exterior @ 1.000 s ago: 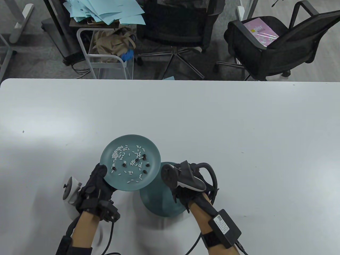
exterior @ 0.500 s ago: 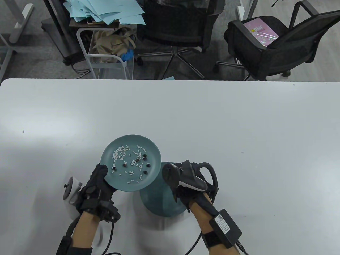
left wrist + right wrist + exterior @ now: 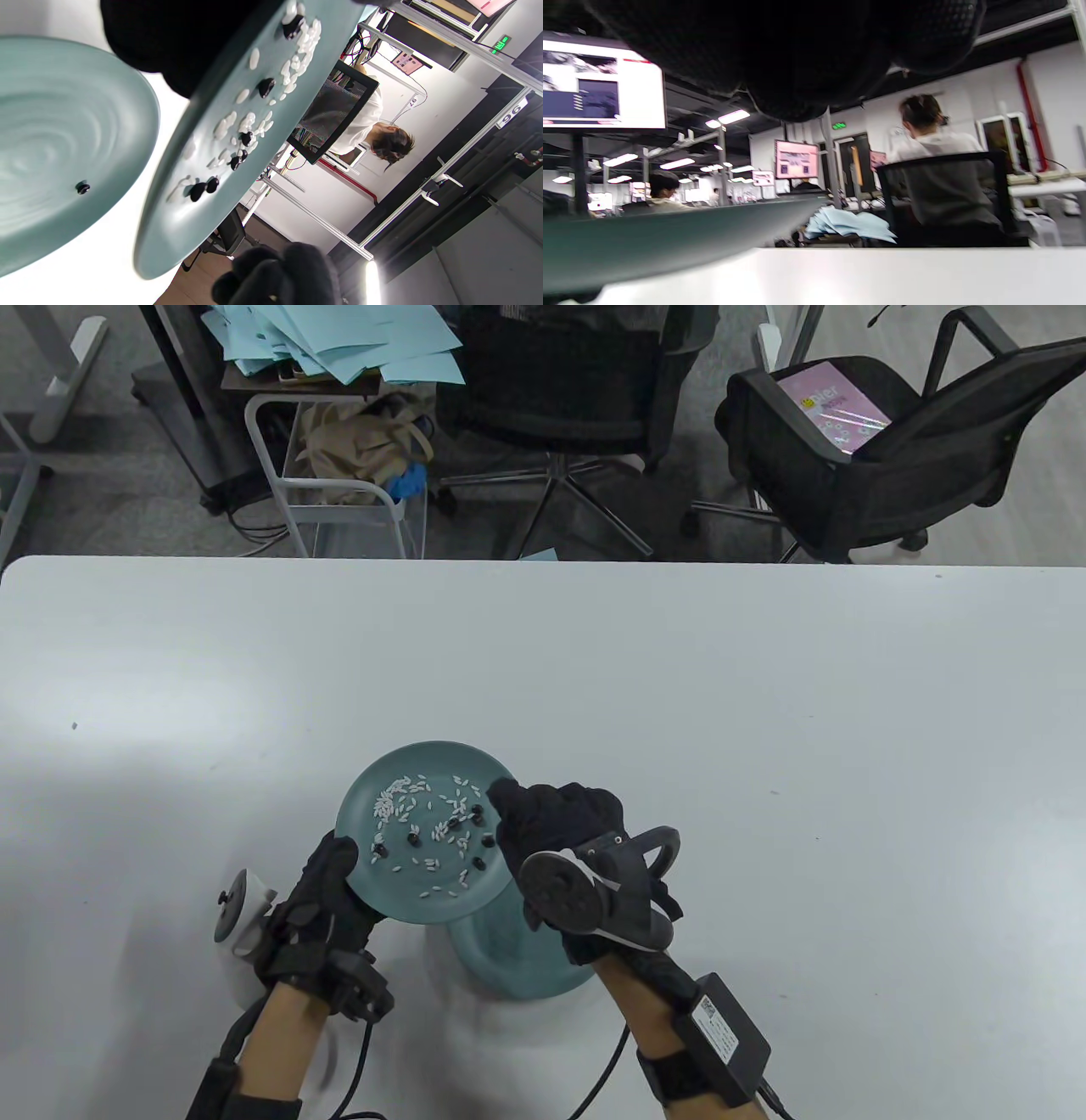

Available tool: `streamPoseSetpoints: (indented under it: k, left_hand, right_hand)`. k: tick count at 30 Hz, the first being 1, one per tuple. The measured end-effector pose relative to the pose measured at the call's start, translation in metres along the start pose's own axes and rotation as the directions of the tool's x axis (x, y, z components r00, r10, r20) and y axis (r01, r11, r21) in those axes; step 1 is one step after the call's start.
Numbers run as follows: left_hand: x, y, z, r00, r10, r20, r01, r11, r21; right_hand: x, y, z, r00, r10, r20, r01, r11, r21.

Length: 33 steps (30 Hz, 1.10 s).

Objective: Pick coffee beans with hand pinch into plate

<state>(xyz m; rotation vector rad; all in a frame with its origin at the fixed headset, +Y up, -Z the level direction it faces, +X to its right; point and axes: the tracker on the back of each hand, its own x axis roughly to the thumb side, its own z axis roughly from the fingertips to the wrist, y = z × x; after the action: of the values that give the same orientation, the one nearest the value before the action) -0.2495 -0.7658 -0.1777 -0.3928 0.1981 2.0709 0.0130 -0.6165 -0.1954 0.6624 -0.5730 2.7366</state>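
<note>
I see my left hand gripping the near-left rim of a round teal plate and holding it lifted and tilted above the white tabletop. Scattered across this plate are pale rice-like grains mixed with a few small dark coffee beans. Below it and to its right, a second round teal plate rests on the tabletop; the left wrist view shows one bean lying in it — I judge this to be the receiving plate. My right hand, in its black glove with a tracker on its back, hovers over the right edge of the lifted plate, fingers reaching left toward the beans there. Whether its grip is clenched on a bean or released I cannot tell — the fingertips are hidden beneath the hand, and the right wrist view shows only dark glove. The relation that matters: the beans lie just left of and under my right fingers, while the receiving plate sits directly below and toward me, so the right hand is the nearer one for both pinch and drop.
</note>
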Motion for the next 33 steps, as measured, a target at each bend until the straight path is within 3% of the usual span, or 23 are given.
streamPoseSetpoints:
  k: [4, 11, 16, 33]
  left_hand:
    - [0.0, -0.002, 0.0, 1.0, -0.005, 0.0, 0.005, 1.0, -0.011]
    - [-0.001, -0.001, -0.001, 1.0, -0.02, 0.003, 0.02, 1.0, -0.011]
    - [-0.003, -0.003, -0.001, 1.0, -0.025, 0.0, 0.025, 1.0, -0.012]
    - [-0.005, -0.005, -0.001, 0.999, -0.045, -0.002, 0.045, 0.999, 0.012]
  right_hand:
    - [0.018, -0.001, -0.002, 0.994, 0.055, 0.096, -0.062, 0.995, 0.079]
    - [0.037, 0.017, -0.001, 0.963, 0.182, 0.198, -0.234, 0.931, 0.281]
    - [0.042, 0.024, 0.0, 0.947, 0.228, 0.224, -0.293, 0.901, 0.32]
    - [0.038, 0.028, -0.001, 0.97, 0.169, 0.175, -0.225, 0.898, 0.378]
